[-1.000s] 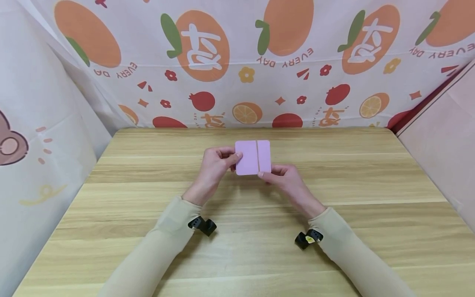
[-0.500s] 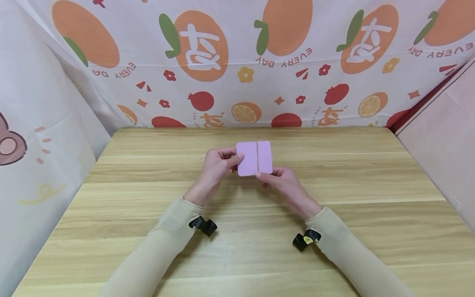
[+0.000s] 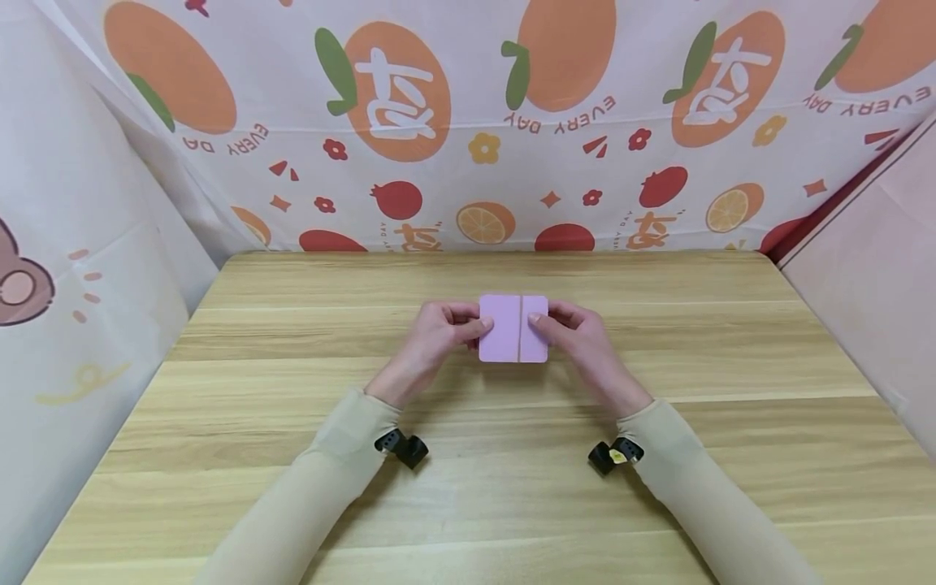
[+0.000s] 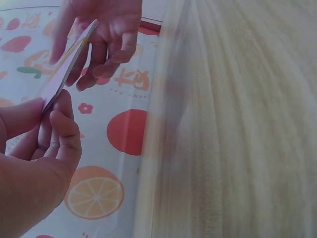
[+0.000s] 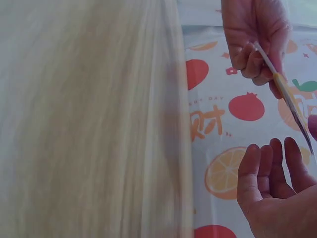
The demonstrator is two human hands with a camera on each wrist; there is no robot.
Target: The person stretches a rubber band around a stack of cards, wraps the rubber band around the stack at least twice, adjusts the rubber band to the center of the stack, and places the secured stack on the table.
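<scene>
A flat, square purple card or thin stack of cards (image 3: 500,333) with rounded corners is held above the table, tilted up. A thin tan elastic band (image 3: 520,345) runs across it from top to bottom, right of its middle. My left hand (image 3: 430,345) pinches the left edge, thumb in front and fingers behind. At the right side, my right hand (image 3: 588,341) has its thumb over the front, close to the band. Seen from the right wrist, its relaxed fingers (image 5: 265,163) stay apart from the back of the card (image 5: 296,109). Whether that thumb presses is unclear.
The wooden table (image 3: 468,504) spreads out below both hands. Behind it hangs a fruit-printed cloth (image 3: 468,171), with a pale curtain (image 3: 88,268) at the left and a pale panel (image 3: 877,268) at the right. Each sleeve carries a black wrist camera (image 3: 402,447).
The purple card has come lower and slightly right, now level. My right hand has left its lower edge and moved up to its right side. The left hand keeps its pinch.
</scene>
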